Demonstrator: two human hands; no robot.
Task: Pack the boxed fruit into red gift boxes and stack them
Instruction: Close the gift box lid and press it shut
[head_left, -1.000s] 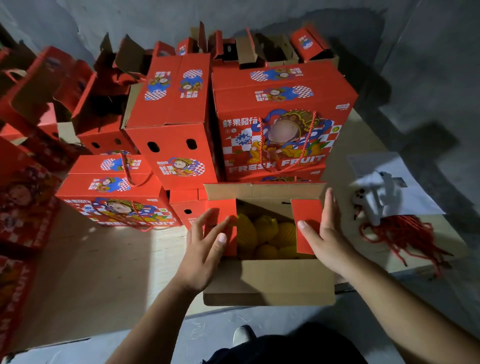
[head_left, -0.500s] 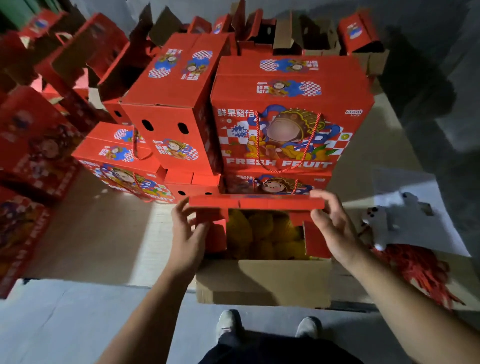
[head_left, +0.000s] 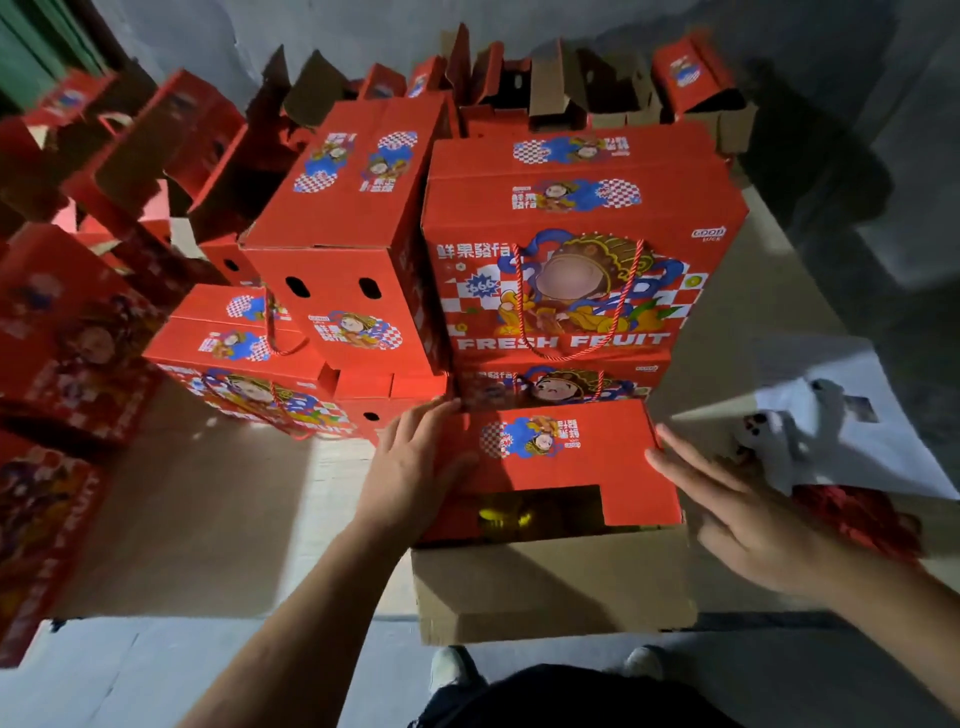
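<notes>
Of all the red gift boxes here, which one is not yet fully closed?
The box directly under both hands: its far flap is folded over, but a gap shows yellow fruit and the near flap hangs open. The stacked boxes behind are shut.

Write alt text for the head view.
Two hands, left hand and right hand, press a red flap down over yellow fruit in a gift box, with closed red boxes stacked behind.

A single wide-angle view from the person's head looks forward and steeply down, close over the red gift box (head_left: 561, 457) at the near edge, with the person's shoes (head_left: 452, 670) at the bottom. Stacked boxes (head_left: 571, 249) fill the middle, bending outward toward the frame's edges.
</notes>
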